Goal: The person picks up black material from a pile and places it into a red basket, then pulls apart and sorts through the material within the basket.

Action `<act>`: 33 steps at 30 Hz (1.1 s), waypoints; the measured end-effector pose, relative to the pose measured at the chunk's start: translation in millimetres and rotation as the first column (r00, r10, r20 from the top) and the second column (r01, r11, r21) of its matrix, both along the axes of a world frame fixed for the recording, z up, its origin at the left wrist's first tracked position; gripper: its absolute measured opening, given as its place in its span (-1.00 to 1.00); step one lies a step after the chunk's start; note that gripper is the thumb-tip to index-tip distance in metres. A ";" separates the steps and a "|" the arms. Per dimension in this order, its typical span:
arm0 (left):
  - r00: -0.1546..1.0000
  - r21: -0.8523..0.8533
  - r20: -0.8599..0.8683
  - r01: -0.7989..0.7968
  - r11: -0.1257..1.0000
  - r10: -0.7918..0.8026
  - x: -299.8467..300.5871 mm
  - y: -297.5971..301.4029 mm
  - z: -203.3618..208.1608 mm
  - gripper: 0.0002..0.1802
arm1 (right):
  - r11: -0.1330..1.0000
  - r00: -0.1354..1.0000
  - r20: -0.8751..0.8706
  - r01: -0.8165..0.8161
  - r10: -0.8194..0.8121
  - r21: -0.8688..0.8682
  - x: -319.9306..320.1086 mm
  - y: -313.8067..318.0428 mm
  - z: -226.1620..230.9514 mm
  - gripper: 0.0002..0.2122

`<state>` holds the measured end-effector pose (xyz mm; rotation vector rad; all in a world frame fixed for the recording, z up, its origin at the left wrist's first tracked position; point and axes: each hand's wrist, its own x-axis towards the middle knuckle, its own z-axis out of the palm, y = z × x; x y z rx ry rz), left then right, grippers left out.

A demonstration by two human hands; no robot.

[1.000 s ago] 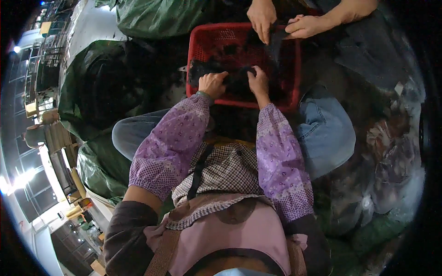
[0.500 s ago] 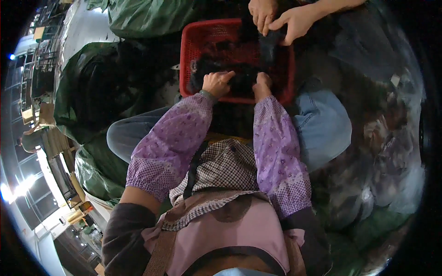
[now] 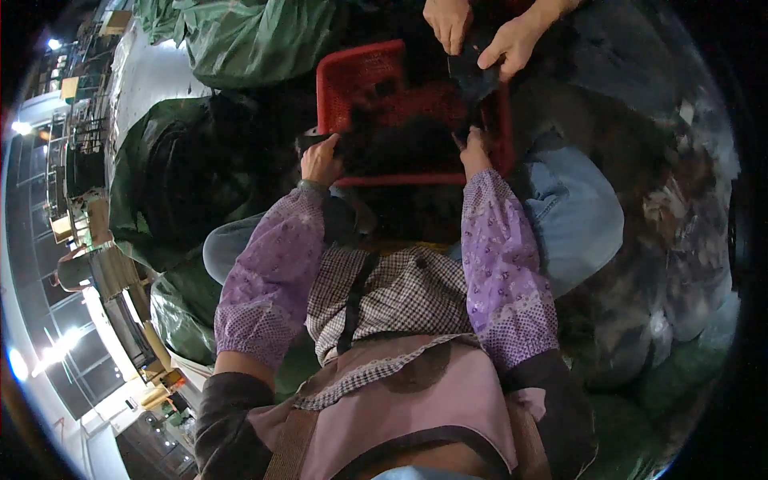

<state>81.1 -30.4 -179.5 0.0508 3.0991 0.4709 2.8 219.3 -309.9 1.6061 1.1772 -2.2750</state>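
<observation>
Black fluffy material (image 3: 408, 144) lies in a red plastic basket (image 3: 360, 64) in front of my crossed legs. At the basket's near left corner, my left hand (image 3: 322, 163) is closed, with dark strands at its fingertips. My right hand (image 3: 476, 150) pinches black material inside the basket's right side. A dark mass stretches between my two hands; I cannot make out whether it is one piece. Beyond the right side, a co-worker's two hands (image 3: 508, 44) hold a dark tuft (image 3: 472, 76) over the basket.
Green plastic sacking (image 3: 248, 40) bulges at the far left, and an open green sack (image 3: 164, 172) with dark contents stands left of the basket. Greyish clear plastic bags (image 3: 680, 264) lie to my right. My knee (image 3: 572, 216) is close to the basket's right corner.
My left hand has moved left, out to the basket's corner, and my right hand slightly right, so they are wider apart. The co-worker's hands have shifted a little left and away.
</observation>
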 end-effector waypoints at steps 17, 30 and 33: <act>0.998 0.146 0.055 -0.018 0.989 0.010 -23.7 25.2 -7.6 -0.68 | -0.087 0.459 0.098 -0.045 0.883 0.995 34.3 -31.1 50.2 -0.69; 0.999 0.260 0.002 0.033 0.965 -0.035 -6.2 63.9 -12.5 -0.75 | -0.342 0.180 0.337 -0.002 0.924 0.940 44.7 -48.9 44.2 -0.83; 0.983 0.307 -0.184 0.031 0.951 0.027 -7.3 69.3 -22.2 -0.76 | -0.348 0.251 0.344 -0.029 0.905 0.937 47.0 -48.1 39.1 -0.84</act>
